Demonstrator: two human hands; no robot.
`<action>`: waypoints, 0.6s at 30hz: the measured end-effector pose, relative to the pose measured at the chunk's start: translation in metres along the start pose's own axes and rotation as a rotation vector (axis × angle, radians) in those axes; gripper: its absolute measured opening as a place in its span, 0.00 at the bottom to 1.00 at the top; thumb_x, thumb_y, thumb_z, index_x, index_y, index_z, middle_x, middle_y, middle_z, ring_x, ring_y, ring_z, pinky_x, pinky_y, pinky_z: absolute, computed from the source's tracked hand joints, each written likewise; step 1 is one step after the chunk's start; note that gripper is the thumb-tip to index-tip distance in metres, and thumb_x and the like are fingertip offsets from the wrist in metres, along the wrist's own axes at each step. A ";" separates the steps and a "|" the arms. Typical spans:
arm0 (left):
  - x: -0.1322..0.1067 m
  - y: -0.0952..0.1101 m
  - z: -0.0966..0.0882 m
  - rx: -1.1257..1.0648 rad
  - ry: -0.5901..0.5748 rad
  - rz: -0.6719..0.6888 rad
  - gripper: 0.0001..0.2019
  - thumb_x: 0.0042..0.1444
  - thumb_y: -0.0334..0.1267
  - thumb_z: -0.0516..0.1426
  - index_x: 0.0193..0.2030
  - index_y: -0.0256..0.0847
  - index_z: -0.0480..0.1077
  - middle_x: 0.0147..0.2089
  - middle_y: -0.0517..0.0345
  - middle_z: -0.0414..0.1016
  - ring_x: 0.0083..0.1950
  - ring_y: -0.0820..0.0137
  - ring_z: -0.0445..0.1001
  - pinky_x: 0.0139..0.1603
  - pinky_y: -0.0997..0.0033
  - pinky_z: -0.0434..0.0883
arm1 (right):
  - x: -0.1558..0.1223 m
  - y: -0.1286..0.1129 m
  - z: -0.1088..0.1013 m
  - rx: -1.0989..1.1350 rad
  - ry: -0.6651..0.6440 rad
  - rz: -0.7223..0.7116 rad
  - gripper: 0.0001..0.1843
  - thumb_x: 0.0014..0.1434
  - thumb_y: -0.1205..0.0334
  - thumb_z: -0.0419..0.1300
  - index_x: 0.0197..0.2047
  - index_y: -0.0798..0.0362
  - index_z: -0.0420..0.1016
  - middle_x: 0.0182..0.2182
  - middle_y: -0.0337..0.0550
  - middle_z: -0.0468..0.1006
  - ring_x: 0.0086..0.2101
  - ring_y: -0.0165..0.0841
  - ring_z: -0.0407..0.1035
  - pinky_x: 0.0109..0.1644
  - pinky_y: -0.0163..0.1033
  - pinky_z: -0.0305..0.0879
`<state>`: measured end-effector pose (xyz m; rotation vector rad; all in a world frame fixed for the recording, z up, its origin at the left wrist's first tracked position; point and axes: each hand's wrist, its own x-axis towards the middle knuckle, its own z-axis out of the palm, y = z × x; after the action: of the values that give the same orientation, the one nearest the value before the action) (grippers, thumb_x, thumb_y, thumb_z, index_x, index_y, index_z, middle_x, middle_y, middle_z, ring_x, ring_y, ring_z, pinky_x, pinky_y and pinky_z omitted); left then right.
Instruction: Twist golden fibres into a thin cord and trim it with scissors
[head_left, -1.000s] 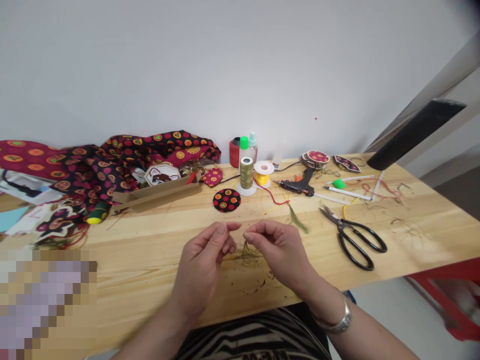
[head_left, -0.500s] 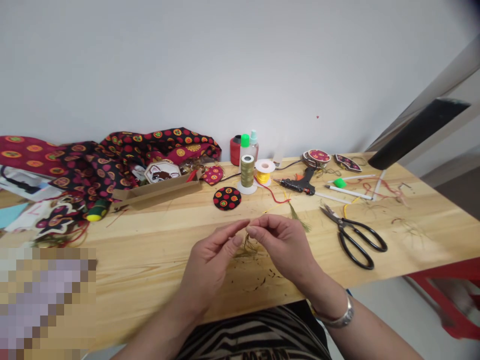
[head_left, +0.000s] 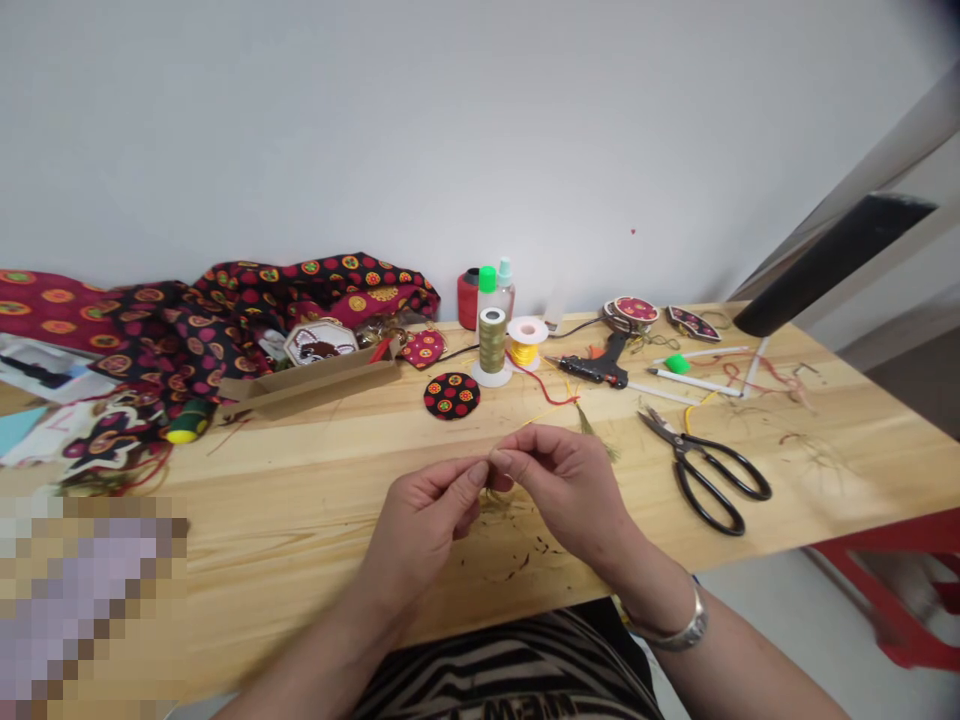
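My left hand [head_left: 427,510] is closed in a pinch, thumb against forefinger. Its fingertips meet those of my right hand [head_left: 562,490], whose thumb and forefinger are also pinched. Fine olive threads [head_left: 493,496] show just below the joined fingertips; their upper part is hidden by the fingers. Beyond my hands lies a round patch of patterned fabric [head_left: 452,397]. An olive thread spool [head_left: 492,343] stands behind it, beside a spool of yellow cord [head_left: 526,345]. An olive tassel [head_left: 592,432] with red cord lies past my right hand.
Black-handled scissors [head_left: 701,465] lie at right, with a glue gun [head_left: 600,365] and a white pen [head_left: 694,382] behind. A cardboard tray [head_left: 315,385] and bunched patterned cloth [head_left: 322,275] are at left. Dark scraps [head_left: 517,565] litter the table near me. A black tube [head_left: 832,265] juts in at right.
My left thumb and fingers have closed into a pinch and curled in at the right fingertips. Less of the olive thread shows between my hands.
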<state>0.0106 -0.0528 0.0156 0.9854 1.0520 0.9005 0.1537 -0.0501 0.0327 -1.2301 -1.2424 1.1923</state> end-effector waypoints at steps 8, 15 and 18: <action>0.001 -0.004 -0.003 0.045 0.021 0.032 0.10 0.50 0.41 0.61 0.37 0.40 0.79 0.22 0.63 0.65 0.24 0.76 0.57 0.24 0.76 0.55 | 0.000 0.003 -0.002 -0.116 0.033 -0.075 0.04 0.51 0.65 0.61 0.26 0.54 0.76 0.23 0.39 0.77 0.26 0.29 0.68 0.31 0.34 0.64; -0.002 0.000 -0.004 0.136 -0.023 0.100 0.07 0.53 0.38 0.60 0.35 0.41 0.78 0.23 0.63 0.65 0.26 0.76 0.58 0.26 0.75 0.57 | -0.001 0.003 0.000 -0.094 0.025 -0.081 0.04 0.51 0.65 0.61 0.26 0.54 0.76 0.23 0.38 0.77 0.26 0.29 0.68 0.32 0.34 0.65; -0.001 0.000 -0.006 -0.012 -0.040 0.099 0.05 0.52 0.36 0.60 0.29 0.39 0.77 0.23 0.62 0.66 0.26 0.76 0.59 0.27 0.76 0.58 | 0.001 0.007 -0.002 -0.036 0.078 -0.098 0.05 0.53 0.63 0.61 0.29 0.53 0.77 0.26 0.40 0.79 0.29 0.30 0.70 0.35 0.35 0.66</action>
<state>0.0046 -0.0527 0.0153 1.0492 0.9696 0.9628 0.1562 -0.0488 0.0258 -1.2161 -1.2568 1.0456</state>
